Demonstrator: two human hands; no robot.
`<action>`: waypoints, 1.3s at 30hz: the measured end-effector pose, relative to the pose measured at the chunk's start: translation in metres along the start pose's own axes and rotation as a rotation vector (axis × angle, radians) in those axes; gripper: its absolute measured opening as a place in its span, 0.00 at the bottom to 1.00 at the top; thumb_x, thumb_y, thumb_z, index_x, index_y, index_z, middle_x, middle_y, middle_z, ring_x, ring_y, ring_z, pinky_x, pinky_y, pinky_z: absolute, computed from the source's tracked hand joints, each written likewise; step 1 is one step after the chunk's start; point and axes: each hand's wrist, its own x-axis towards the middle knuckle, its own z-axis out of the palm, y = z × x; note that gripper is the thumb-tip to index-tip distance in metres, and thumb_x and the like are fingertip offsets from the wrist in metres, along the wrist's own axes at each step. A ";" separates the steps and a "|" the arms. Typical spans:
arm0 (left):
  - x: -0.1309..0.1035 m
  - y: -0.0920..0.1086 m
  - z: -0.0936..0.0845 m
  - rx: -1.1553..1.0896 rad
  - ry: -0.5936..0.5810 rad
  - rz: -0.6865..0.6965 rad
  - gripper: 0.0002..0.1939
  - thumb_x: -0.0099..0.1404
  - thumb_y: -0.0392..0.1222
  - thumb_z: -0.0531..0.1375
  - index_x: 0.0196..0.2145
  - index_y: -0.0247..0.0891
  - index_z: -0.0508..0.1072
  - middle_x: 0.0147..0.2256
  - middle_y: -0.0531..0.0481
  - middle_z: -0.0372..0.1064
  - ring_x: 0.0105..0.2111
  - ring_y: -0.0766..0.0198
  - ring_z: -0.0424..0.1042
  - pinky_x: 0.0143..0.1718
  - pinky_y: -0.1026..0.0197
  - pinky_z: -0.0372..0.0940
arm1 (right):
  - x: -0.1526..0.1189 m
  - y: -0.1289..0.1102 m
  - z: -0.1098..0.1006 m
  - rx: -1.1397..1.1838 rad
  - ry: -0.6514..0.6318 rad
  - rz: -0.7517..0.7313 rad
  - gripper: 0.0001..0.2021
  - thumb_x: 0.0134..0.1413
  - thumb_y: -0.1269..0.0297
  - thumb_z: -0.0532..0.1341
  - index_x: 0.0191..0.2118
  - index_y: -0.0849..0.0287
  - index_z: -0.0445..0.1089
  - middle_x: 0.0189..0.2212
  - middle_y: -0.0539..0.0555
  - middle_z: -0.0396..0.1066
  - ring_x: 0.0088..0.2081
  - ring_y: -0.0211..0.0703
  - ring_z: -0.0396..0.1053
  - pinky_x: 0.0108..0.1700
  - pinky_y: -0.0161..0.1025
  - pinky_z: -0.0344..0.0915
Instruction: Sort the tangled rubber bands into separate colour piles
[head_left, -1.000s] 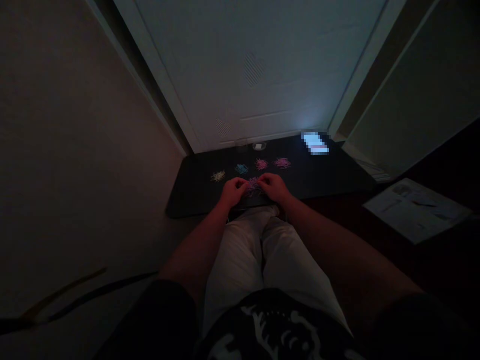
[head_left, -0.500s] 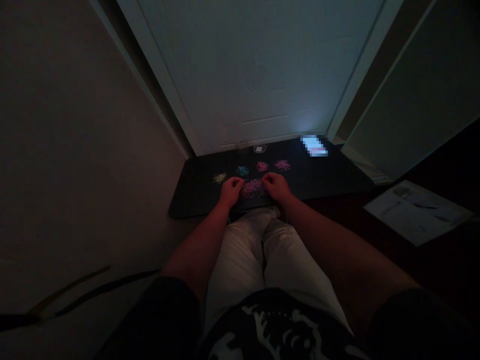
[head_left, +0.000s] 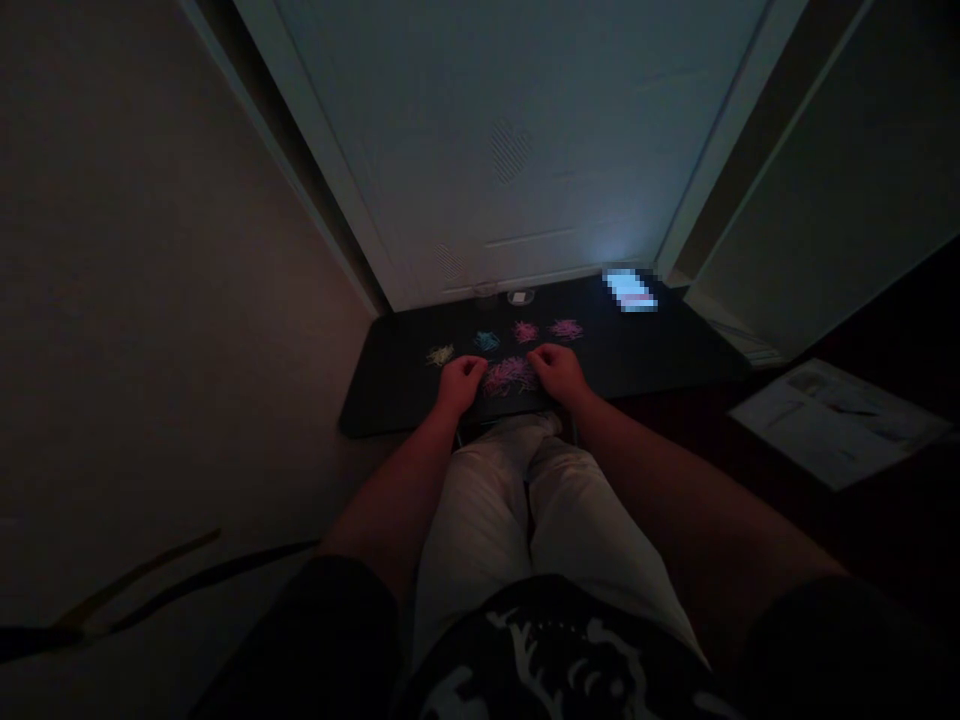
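A larger heap of thin pink and purple pieces (head_left: 510, 376) lies near the front edge of the dark table (head_left: 390, 385). At its left edge is my left hand (head_left: 465, 380), fingers pinched together. My right hand (head_left: 553, 368) is closed in a pinch at the heap's right edge. Anything between the fingertips of either hand is too small and dark to make out. Behind the hands lie smaller piles: pale yellow (head_left: 440, 355), blue (head_left: 487, 341), pink (head_left: 525, 331) and pink-purple (head_left: 565, 329).
A lit, blurred-out phone-like screen (head_left: 630, 289) is at the table's back right. A small round dish with something white (head_left: 519, 297) and a faint clear container (head_left: 486, 291) stand by the white door panel (head_left: 525, 200). A pale sheet (head_left: 836, 420) lies lower right.
My right hand has shifted very slightly to the right. My left hand stays almost in place, and the piles look the same.
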 end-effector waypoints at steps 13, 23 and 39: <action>-0.003 0.010 -0.002 -0.025 -0.006 -0.044 0.10 0.60 0.42 0.58 0.34 0.33 0.76 0.34 0.46 0.76 0.35 0.63 0.73 0.40 0.62 0.66 | -0.003 -0.006 -0.001 0.010 -0.038 0.018 0.13 0.45 0.59 0.55 0.16 0.59 0.61 0.14 0.47 0.58 0.21 0.35 0.56 0.25 0.34 0.50; 0.022 0.016 -0.002 0.167 -0.017 0.005 0.11 0.59 0.42 0.59 0.35 0.35 0.77 0.35 0.45 0.76 0.35 0.60 0.73 0.39 0.59 0.66 | 0.006 -0.002 -0.008 0.136 -0.029 0.067 0.13 0.38 0.62 0.51 0.12 0.57 0.49 0.13 0.45 0.45 0.19 0.32 0.46 0.22 0.34 0.42; 0.098 0.019 -0.005 0.503 -0.209 0.089 0.06 0.49 0.32 0.64 0.24 0.42 0.79 0.26 0.47 0.74 0.29 0.57 0.71 0.39 0.55 0.64 | 0.005 -0.005 -0.010 0.143 -0.050 0.068 0.13 0.39 0.61 0.51 0.12 0.56 0.47 0.13 0.46 0.44 0.19 0.33 0.45 0.23 0.35 0.40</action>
